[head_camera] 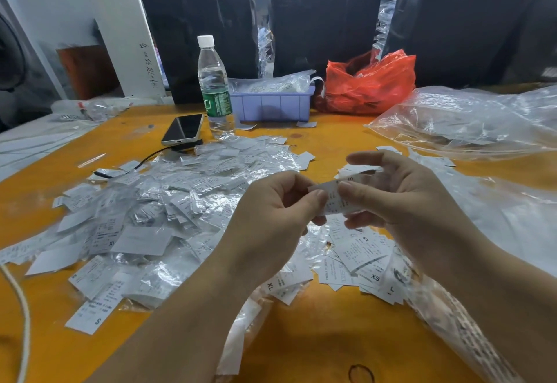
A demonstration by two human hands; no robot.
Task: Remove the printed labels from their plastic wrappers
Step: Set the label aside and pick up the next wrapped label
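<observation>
Left hand: the left hand (272,210) was raised over the middle of the desk, fingers curled, thumb and forefinger pinching the left end of a wrapped label (334,194).
Right hand: the right hand (401,198) sat at 3 o'clock from the left one, its thumb pressed onto the same label, the forefinger stretched out above it and the other fingers curled beneath.
Held label: a small white printed slip, held between both hands above the desk; whether its clear wrapper was on it could not be told.
Wrapped pile: a wide heap of wrapped labels (156,201) lay at 9 o'clock from the hands, covering the left half of the desk.
Loose labels: a smaller heap of bare labels (358,256), marked XS, L and XL, lay under the hands towards 5 o'clock.
Desk: an orange desk (325,331) carried everything.
Bottle: a water bottle (214,87) stood upright at 11 o'clock, just beside a phone (182,130) lying flat.
Tray: a lilac tray (271,103) stood at 12 o'clock, touching the bottle's right side.
Red bag: a red bag (370,84) sat at 1 o'clock, just beside the tray.
Clear bags: large clear bags (470,120) lay crumpled at 2 o'clock.
</observation>
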